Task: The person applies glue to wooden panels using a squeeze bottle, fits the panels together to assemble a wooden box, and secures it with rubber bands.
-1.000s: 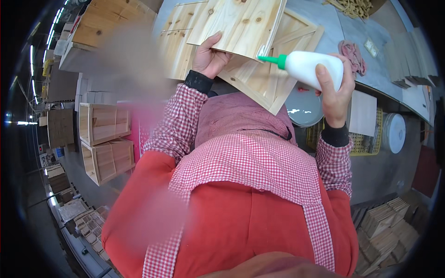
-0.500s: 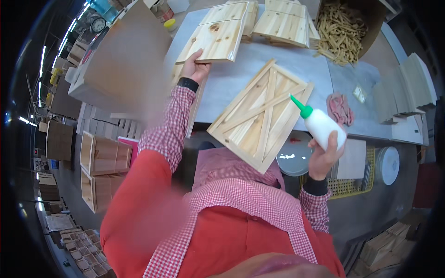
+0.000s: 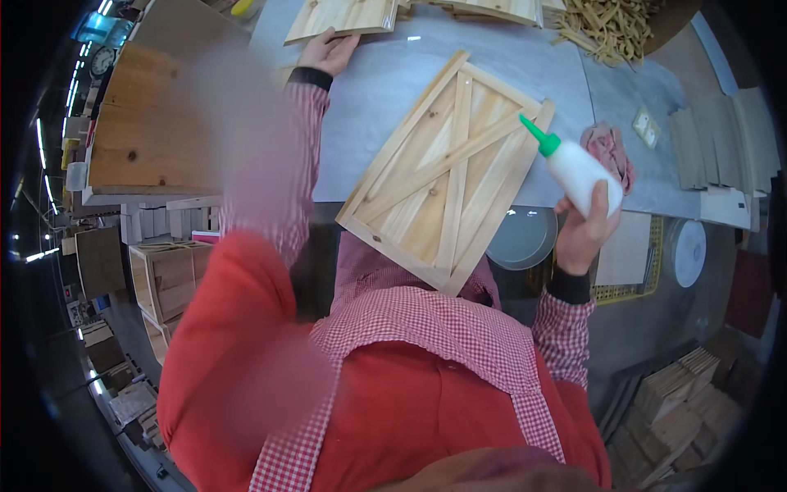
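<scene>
My right hand [image 3: 584,234] is wrapped round a white squeeze bottle [image 3: 580,176] with a green nozzle, tilted with its tip up and left. That tip hovers over the upper right corner of a framed wooden panel [image 3: 434,193] with crossing slats, which juts over the table's near edge towards my apron. Farther off to the left, my left hand [image 3: 329,54] grips the near edge of a plain pine panel [image 3: 344,18], cut off by the top of the picture. Part of its fingers is hidden under that panel.
Wood strips [image 3: 607,33] heap up at the far right, beside more stacked panels [image 3: 492,8]. A pink rag [image 3: 608,152] lies on the grey-blue table [image 3: 393,107] right of the bottle. Grey boards [image 3: 713,152] stand at the right edge; a round grey lid or basin [image 3: 522,238] shows below.
The whole view has shifted, so the table and panels sit higher in the picture. Both hands keep their holds, and the bottle leans a little more to the left.
</scene>
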Motion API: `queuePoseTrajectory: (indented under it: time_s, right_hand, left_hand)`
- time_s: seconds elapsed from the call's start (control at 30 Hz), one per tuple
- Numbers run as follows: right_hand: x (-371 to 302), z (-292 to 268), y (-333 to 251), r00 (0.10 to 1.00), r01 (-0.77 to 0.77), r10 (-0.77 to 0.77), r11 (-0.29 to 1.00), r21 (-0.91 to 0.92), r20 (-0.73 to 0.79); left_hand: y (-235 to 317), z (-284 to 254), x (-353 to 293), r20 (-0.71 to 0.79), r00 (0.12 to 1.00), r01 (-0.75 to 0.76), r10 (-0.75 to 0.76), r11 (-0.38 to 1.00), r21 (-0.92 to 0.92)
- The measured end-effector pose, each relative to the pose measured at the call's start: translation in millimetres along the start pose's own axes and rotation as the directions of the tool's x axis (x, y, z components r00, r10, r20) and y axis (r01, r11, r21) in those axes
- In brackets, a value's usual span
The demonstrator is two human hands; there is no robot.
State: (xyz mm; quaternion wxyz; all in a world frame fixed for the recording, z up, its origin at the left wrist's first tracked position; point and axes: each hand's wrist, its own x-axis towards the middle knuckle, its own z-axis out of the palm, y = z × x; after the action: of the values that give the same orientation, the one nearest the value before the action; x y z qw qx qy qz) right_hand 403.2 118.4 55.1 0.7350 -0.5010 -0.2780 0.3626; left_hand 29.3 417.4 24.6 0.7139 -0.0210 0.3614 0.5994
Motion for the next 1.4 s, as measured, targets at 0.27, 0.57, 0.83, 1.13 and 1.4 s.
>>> queuePoseTrajectory:
  time_s: [0.27, 0.57, 0.83, 1.13, 1.4]
  right_hand:
    - [35, 21, 8, 0.995, 0.096, -0.097, 0.994, -0.043, -0.019]
    - [2, 24, -1, 0.982, 0.172, -0.169, 0.985, 0.033, -0.08]
    - [-23, -33, -4, 0.964, 0.113, -0.102, 0.993, 0.03, -0.247]
    - [-14, -51, -19, 0.93, 0.172, -0.15, 0.984, 0.038, -0.335]
    - [-3, -92, -35, 0.894, 0.269, -0.225, 0.961, 0.064, -0.388]
  left_hand:
    - [-117, -62, -255, 0.869, 0.406, -0.853, -0.282, -0.457, 0.25]
    - [-159, -17, -118, 0.895, 0.443, -0.694, -0.051, -0.652, 0.306]
    - [-170, -5, -97, 0.831, 0.528, -0.642, -0.176, -0.723, 0.255]
    - [-192, 3, -90, 0.961, 0.256, -0.814, -0.107, -0.56, 0.154]
    - [-340, 88, -151, 0.926, 0.235, -0.892, -0.296, -0.444, 0.085]
